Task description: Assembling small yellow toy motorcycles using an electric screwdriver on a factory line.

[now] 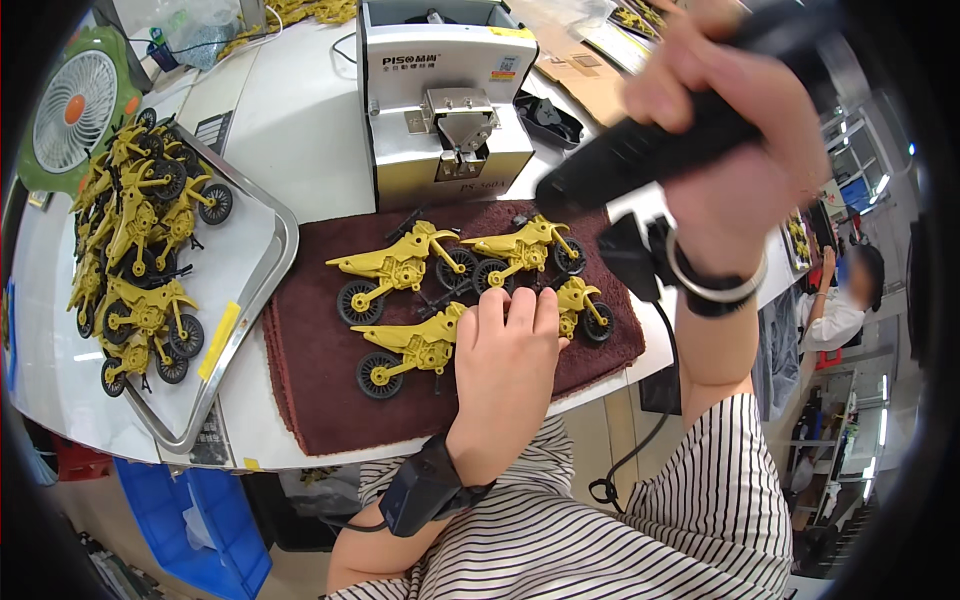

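Observation:
Yellow toy motorcycles with black wheels lie on their sides on a dark brown cloth mat. Two are at the back, a left one and a right one. In front are a third on the left and another on the right, partly covered by my fingers. My left hand is closed over the front motorcycles, its fingertips bent down out of sight between them. Raised at the right, my right hand grips a black electric screwdriver, blurred by motion and apart from the motorcycles.
Behind the mat stands a silver screw feeder. At left, a metal tray bears a heap of similar motorcycles beside a green fan. Below are blue bins. A cable hangs near my right arm; another person is at far right.

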A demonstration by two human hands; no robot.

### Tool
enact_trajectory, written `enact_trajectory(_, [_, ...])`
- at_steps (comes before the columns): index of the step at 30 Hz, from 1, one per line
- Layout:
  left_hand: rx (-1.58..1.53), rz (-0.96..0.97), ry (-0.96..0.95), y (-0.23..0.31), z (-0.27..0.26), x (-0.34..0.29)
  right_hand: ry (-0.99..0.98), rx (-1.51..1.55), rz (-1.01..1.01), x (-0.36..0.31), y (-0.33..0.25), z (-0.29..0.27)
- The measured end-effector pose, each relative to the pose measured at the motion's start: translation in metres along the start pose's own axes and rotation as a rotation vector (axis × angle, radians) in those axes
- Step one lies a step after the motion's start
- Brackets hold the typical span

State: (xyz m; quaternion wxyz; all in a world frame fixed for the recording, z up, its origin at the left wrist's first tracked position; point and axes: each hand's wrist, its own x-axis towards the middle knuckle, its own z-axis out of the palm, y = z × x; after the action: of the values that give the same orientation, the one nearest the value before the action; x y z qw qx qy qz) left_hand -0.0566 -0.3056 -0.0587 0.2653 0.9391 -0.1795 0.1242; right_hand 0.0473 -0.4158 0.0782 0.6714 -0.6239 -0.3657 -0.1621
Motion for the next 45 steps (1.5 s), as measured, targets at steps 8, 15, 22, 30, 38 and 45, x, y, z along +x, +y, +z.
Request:
enact_trajectory(8, [-0.022, 0.010, 0.013, 0.000, 0.000, 0.000, 0.168, 0.110, 0.246, -0.063, -0.041, -0.030])
enact_trajectory(15, [-0.031, 0.010, 0.001, 0.001, -0.001, 0.001, 0.209, 0.154, 0.266, -0.074, -0.030, -0.027])
enact_trajectory(22, [-0.029, 0.006, 0.010, 0.000, 0.000, 0.000, 0.199, 0.138, 0.316, -0.077, -0.020, -0.020])
enact_trajectory(30, [-0.037, 0.008, 0.020, 0.000, 0.001, 0.001, 0.182, 0.053, 0.349, -0.077, -0.019, -0.014])
enact_trajectory(38, [-0.034, 0.003, 0.008, 0.000, -0.002, 0.001, 0.095, 0.035, 0.428, -0.043, -0.012, -0.014])
enact_trajectory(45, [0.012, -0.003, -0.003, -0.002, 0.000, 0.001, 0.019, 0.075, 0.539, -0.028, 0.000, -0.008])
